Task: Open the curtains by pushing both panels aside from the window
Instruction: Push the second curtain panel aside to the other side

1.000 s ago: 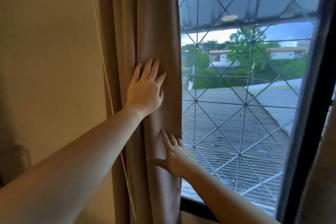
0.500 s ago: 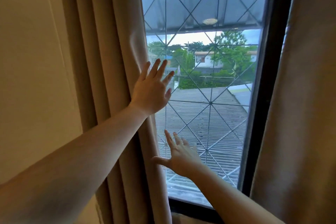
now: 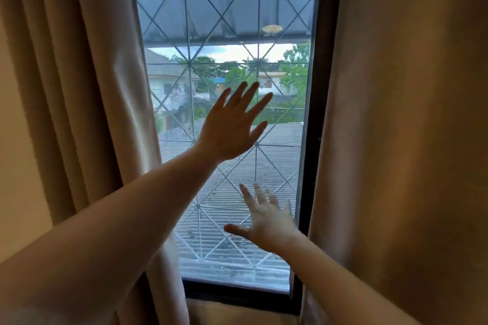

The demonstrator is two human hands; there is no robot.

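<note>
Currently the left curtain panel (image 3: 87,103) hangs bunched in folds just left of the window (image 3: 227,21), its inner edge overlapping the glass's left margin. Right curtain panel (image 3: 401,140) hangs to the right of the window, covering the dark frame's (image 3: 315,103) outer side and whatever pane lies beyond it (hidden, cannot tell how much).

Left hand (image 3: 232,129) is raised in front of the window's middle, palm toward the glass, fingers (image 3: 247,95) spread and straight, touching no fabric. Right hand (image 3: 272,221) is lower, near the window's lower right and just beside the frame, fingers spread, thumb out to the left, also gripping nothing. Neither hand touches a panel.

Judgement: left panel looks done; step in hand is likely the right panel. To do it well: lay both flat palms against that panel's inner edge, one high and one low relative to the window, and sweep outward together so the cloth gathers evenly. Push along the rail's line, not downward, to avoid dragging on the hooks.

Outside the window: metal grille (image 3: 196,166), corrugated roof, houses, trees.
</note>
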